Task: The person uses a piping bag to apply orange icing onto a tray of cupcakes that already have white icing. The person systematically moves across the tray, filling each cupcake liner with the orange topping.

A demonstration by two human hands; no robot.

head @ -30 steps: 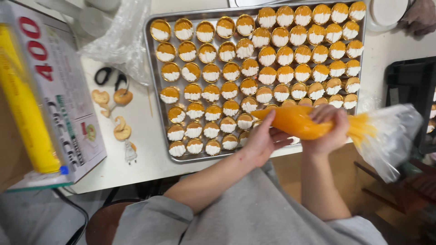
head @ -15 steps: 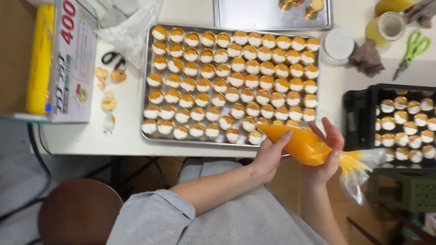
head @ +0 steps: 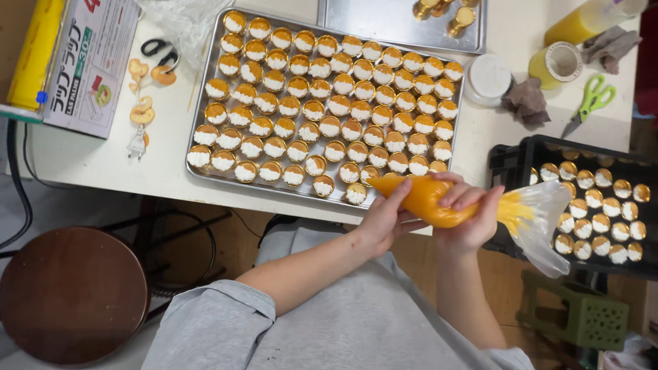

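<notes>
the right hand is clenching the fat middle of an orange-filled piping bag, squeezing from behind so the filling is being pushed toward the tip. the left hand is cupping the bag near its nozzle, steadying the aim over the near edge of the metal tray, where small cream-topped cups are sitting in tight rows within easy reach. a black crate of more cups is waiting just beside the right hand

White table; round brown stool on the floor below
</notes>
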